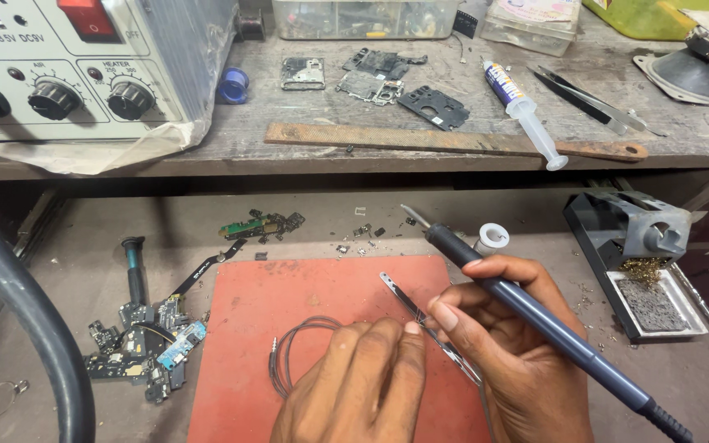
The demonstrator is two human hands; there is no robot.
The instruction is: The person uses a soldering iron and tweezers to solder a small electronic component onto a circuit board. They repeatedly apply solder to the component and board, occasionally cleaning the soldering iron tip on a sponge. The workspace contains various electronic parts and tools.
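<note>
Right hand (519, 344), grip closed around a dark blue soldering iron (535, 316), tip aimed up and left. Left hand (363, 385) just beside it, fingers curled down on the red mat (248, 328), pinching tweezers (420, 316) against the right thumb. Thin black cable (297, 344) coiled just left of that grip. Pile of circuit boards (149, 349) farther left on the tabletop (67, 271).
</note>
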